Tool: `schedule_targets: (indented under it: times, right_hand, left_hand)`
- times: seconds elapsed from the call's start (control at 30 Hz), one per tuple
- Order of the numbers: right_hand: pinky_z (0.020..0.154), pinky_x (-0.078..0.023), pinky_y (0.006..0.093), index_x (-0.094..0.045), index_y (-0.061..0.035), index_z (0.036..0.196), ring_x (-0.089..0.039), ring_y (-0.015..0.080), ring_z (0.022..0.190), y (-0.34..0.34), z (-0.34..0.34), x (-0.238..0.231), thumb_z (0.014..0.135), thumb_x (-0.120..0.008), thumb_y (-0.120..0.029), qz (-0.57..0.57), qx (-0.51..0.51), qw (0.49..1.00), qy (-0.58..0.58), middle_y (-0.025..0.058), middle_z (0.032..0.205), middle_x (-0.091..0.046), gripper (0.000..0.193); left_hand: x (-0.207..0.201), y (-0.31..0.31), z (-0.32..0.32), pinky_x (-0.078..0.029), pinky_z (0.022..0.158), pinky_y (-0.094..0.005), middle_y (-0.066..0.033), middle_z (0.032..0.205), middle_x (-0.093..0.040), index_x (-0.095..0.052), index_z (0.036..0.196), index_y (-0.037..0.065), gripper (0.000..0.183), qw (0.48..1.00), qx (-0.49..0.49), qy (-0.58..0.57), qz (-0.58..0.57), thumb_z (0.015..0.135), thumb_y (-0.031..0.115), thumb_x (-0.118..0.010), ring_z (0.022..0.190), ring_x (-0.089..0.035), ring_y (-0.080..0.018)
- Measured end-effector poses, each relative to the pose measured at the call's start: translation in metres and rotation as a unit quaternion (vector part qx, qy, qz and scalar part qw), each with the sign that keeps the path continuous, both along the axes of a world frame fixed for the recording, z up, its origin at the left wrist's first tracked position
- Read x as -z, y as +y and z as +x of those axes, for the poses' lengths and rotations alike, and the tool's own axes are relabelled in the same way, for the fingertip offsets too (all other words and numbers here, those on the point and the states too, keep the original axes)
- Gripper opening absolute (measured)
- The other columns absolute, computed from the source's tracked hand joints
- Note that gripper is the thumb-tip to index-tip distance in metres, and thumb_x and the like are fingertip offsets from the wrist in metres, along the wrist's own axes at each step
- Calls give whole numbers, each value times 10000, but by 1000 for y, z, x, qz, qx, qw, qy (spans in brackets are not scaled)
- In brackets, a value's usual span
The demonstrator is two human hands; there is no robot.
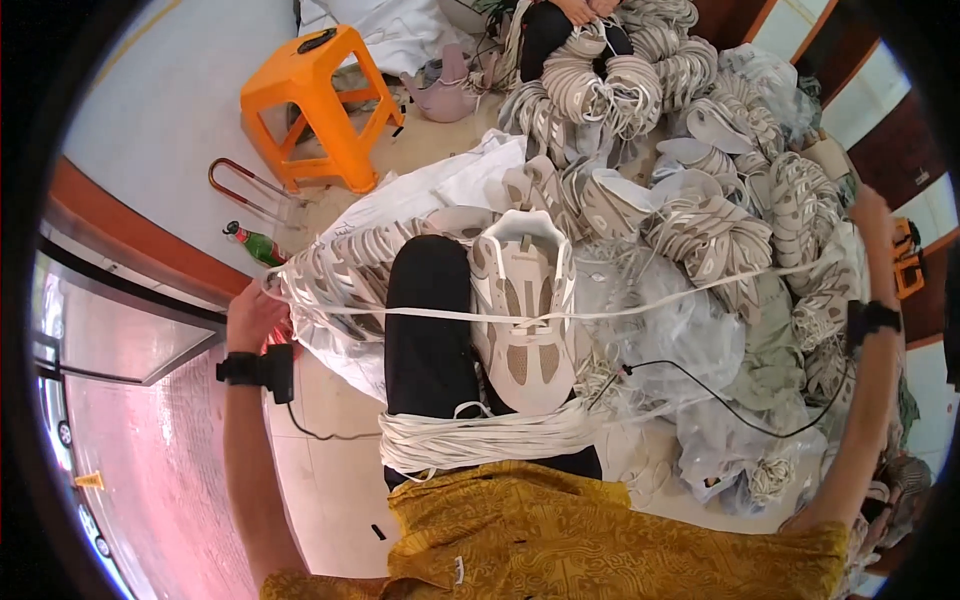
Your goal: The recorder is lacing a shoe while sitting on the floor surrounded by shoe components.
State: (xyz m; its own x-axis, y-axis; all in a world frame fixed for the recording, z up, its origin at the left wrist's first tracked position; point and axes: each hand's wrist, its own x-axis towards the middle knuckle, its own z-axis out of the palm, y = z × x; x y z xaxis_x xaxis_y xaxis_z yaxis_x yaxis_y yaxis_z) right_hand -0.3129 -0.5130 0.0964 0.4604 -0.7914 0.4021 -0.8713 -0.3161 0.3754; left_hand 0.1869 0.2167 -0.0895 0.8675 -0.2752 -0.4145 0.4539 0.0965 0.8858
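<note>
A white shoelace (660, 303) stretches from side to side across my lap, with both my arms spread wide. At the left, my left hand (255, 315) is closed round one part of it. Far to the right, my right hand (868, 212) is closed on the other part, its fingertips partly hidden. Between them the lace crosses a beige and white shoe upper (517, 372), which rests on my right leg with its toe toward me. It passes at the upper's lowest eyelets. Over my thighs lies a thick bundle of white laces (480, 437).
Strung stacks of shoe uppers (712, 235) and clear plastic bags (690, 345) crowd the right. More uppers (350, 262) lie on a white sack to the left. An orange stool (310, 95) and a green bottle (258, 245) stand beyond. Another person's hands (588, 10) show at the top.
</note>
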Motion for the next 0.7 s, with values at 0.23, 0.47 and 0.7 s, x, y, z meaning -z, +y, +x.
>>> schedule_targets:
  times: [0.23,0.47,0.7]
  right_hand:
    - [643,-442,264,-603,-26,915,-547,144,742,242,121,139,600,-695,-109,486,-504,668,-251,51,837,-582,338]
    - [567,-451,314,-602,-89,790,-556,228,688,349,178,193,557,-666,-142,311,-606,728,-77,55,749,-584,248]
    - [495,-422,273,-634,-31,682,-543,174,537,341,196,187,534,-615,-48,519,-533,647,-170,58,575,-571,150]
  left_hand:
    - [-48,-100,-82,-429,767,-347,-145,930,-564,-540,991,21,248,604,70,-682,406,764,121,-541,876,-535,-295]
    - [-14,-207,-201,-381,848,-377,-132,878,-546,-539,894,35,279,522,343,-723,296,651,123,-644,937,-505,-294]
    - [-7,-204,-184,-412,695,-333,-76,595,-514,-527,696,71,81,511,441,-669,310,695,138,-573,660,-522,-240]
